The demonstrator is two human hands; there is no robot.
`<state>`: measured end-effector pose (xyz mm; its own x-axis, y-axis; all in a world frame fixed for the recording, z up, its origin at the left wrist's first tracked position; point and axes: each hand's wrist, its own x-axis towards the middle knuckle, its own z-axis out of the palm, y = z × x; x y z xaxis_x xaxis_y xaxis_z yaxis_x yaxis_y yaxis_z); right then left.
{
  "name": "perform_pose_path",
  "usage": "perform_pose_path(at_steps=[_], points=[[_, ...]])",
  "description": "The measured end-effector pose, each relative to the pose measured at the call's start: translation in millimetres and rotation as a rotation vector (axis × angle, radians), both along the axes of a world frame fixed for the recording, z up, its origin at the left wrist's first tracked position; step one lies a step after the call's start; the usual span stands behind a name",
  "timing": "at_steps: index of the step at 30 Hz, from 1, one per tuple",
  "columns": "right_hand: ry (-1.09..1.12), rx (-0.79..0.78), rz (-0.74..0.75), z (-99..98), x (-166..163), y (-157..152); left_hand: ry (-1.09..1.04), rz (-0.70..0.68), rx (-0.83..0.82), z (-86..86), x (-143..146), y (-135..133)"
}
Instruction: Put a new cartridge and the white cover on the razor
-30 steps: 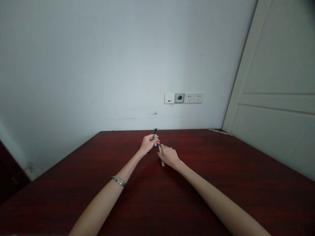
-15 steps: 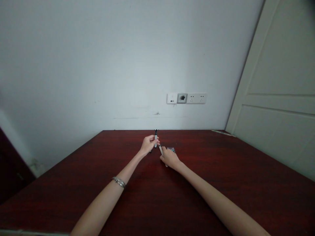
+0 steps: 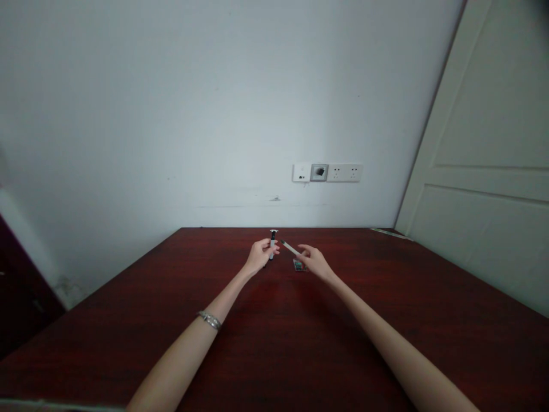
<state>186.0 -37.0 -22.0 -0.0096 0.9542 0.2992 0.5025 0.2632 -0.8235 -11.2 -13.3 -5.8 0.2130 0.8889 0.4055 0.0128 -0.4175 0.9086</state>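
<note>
My left hand (image 3: pixel 258 255) is closed around a small T-shaped tool (image 3: pixel 273 245), held upright. It looks like a razor, with a pale crosswise head, a black neck and a light grey handle. In my right hand (image 3: pixel 315 260), thumb and fingers pinch a thin whitish stick (image 3: pixel 291 248) with a dark tip. The stick slants up to the left, its tip close to the T-shaped tool but apart from it. Beneath the right fingers lies a small, flat, multicoloured case (image 3: pixel 299 265) on the table. A dark bit of something (image 3: pixel 265 265) shows below my left hand, too small to name.
The dark red wooden table (image 3: pixel 274 343) reaches back to a white wall (image 3: pixel 240 114) with sockets (image 3: pixel 344 173) on it. At the right stands a pale panelled door (image 3: pixel 484 149). A thin strip (image 3: pixel 391 233) lies along the table's back right edge.
My right hand has moved right and up a little, drawing the stick away from the T-shaped tool and tilting it flatter. More of the case shows now. My left hand has hardly moved.
</note>
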Motion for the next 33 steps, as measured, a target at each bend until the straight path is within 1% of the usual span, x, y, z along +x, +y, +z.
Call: perform_pose_path(at_steps=[2, 4, 6, 7, 10, 13, 15, 17, 20, 22, 25, 29, 31, 33], points=[[0.223, -0.076, 0.034, 1.4, 5, 4, -0.012, -0.006, -0.006, -1.3, -1, 0], [0.39, -0.089, 0.067, 3.7, 10, 6, -0.016, -0.014, -0.006, -2.4, -1, 1], [0.447, -0.037, 0.091, 6.5, 15, 7, -0.008, -0.022, 0.003, -3.6, -2, 2], [0.429, 0.006, 0.099, 8.0, 18, 8, -0.001, -0.025, 0.007, -4.2, -2, 2], [0.231, 0.198, 0.077, 13.7, 27, 6, 0.021, -0.033, 0.016, -6.1, -1, 2], [-0.1, 0.408, 0.005, 21.1, 31, -3, 0.039, -0.043, 0.038, -7.8, 0, 2], [-0.305, 0.477, -0.054, 26.4, 29, -12, 0.044, -0.05, 0.059, -8.6, 1, 1], [-0.464, 0.509, -0.095, 31.1, 24, -22, 0.053, -0.057, 0.078, -9.1, 2, 0], [-0.633, 0.562, -0.095, 35.4, 16, -30, 0.096, -0.066, 0.12, -10.2, 2, 0], [-0.676, 0.604, -0.081, 35.8, 15, -31, 0.131, -0.061, 0.157, -11.2, 1, 0], [-0.687, 0.651, -0.064, 33.4, 23, -27, 0.177, -0.037, 0.19, -12.6, 0, 0], [-0.68, 0.654, -0.089, 30.8, 34, -23, 0.215, -0.028, 0.189, -13.1, 0, -1], [-0.655, 0.657, -0.098, 31.4, 32, -23, 0.219, -0.029, 0.197, -12.5, 0, -2], [-0.631, 0.676, -0.075, 32.3, 27, -25, 0.222, -0.023, 0.209, -11.2, 0, -3]])
